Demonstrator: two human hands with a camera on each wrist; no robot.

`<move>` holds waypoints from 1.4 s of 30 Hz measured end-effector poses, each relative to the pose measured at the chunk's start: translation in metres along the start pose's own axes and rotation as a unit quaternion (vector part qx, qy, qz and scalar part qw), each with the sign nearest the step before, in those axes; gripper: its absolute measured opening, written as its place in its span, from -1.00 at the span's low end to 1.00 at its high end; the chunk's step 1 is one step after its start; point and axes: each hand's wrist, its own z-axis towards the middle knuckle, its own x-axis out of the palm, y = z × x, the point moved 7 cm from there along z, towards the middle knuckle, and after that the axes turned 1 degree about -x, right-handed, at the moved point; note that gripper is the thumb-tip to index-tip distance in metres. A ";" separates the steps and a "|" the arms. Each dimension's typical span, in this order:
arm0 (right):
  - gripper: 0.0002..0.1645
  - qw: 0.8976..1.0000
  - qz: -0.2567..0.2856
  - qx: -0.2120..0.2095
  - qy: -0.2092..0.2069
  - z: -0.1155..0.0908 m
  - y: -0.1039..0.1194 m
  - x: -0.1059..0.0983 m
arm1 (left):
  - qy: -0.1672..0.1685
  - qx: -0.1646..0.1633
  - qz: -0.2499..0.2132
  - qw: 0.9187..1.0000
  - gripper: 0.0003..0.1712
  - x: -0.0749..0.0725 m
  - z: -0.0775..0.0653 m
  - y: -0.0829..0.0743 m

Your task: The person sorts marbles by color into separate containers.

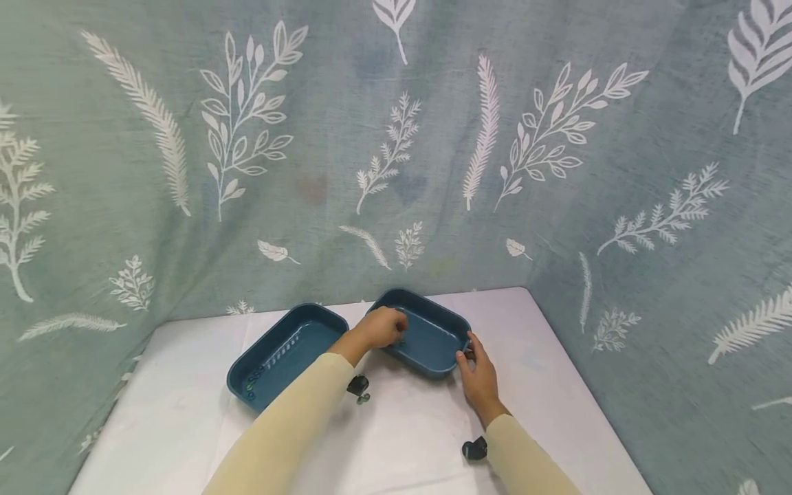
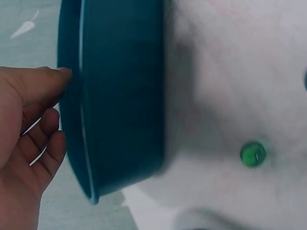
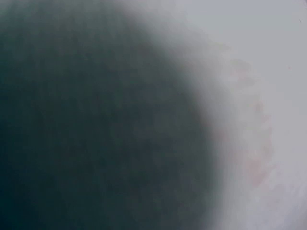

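A dark teal tray [image 1: 442, 352] stands at the back of the table in the head view. My left hand [image 1: 383, 326] reaches over its left side, fingers bent down. In the left wrist view the thumb [image 2: 45, 84] overlaps the tray's rim [image 2: 88, 158]; whether anything is between the fingertips is hidden. A few small green marbles [image 1: 401, 341] lie in the tray beneath that hand. At the opposite end my right hand [image 1: 479, 377] grips the tray's corner between thumb and fingers. The right wrist view is only a dark blur beside white.
A second teal tray [image 1: 244, 357] stands left, with several green marbles [image 1: 252, 379] at its near end. Loose green marbles [image 1: 363, 398] lie on the white tablecloth [image 1: 402, 426]; a green marble [image 2: 253, 154] appears in the left wrist view. Patterned curtain [image 1: 346, 172] encloses the back and sides.
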 end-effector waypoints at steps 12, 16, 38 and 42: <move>-0.33 1.000 0.001 -0.004 -0.005 -0.002 -0.001 0.001 | -0.042 0.057 0.035 0.997 -0.74 -0.013 -0.050 -0.015; -0.33 1.000 0.007 -0.001 -0.006 -0.002 -0.002 0.000 | -0.057 0.065 0.028 0.996 -0.74 -0.013 -0.066 -0.019; -0.30 1.000 -0.002 0.010 0.013 -0.003 -0.005 0.003 | -0.056 0.017 0.018 0.998 -0.79 0.025 -0.122 -0.005; -0.30 1.000 0.001 0.007 0.013 -0.003 -0.001 0.001 | -0.068 0.018 0.015 0.997 -0.80 0.028 -0.131 -0.001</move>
